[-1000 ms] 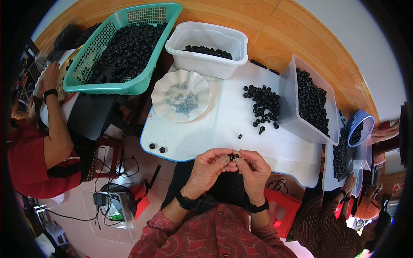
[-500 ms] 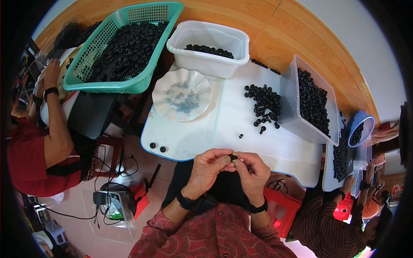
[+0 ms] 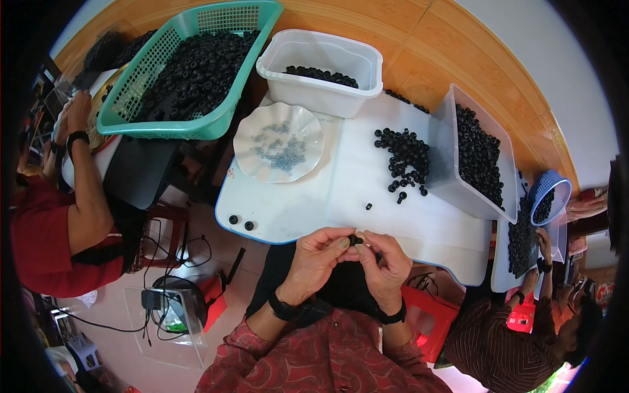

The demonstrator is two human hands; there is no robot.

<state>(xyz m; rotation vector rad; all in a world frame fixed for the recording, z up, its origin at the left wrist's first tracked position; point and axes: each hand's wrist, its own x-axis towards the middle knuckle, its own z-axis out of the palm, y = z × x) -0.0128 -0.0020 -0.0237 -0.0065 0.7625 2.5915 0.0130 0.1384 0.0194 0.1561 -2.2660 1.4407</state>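
A small black round rubber part (image 3: 354, 240) sits pinched between the fingertips of both hands, just off the near edge of the white counter (image 3: 308, 203). The left hand (image 3: 319, 255) grasps it from the left with thumb and forefinger, and the right hand (image 3: 385, 262) closes on it from the right, the two hands touching around it. Beyond them a loose heap of similar black parts (image 3: 403, 157) lies on the counter, beside a clear plastic bin (image 3: 478, 157) full of more. A white scalloped plate (image 3: 278, 142) holding small grey bits stands to the left, with two stray black parts (image 3: 240, 222) near the counter's left edge. Farther back are a white plastic tub (image 3: 321, 69) and a green mesh basket (image 3: 190, 65).
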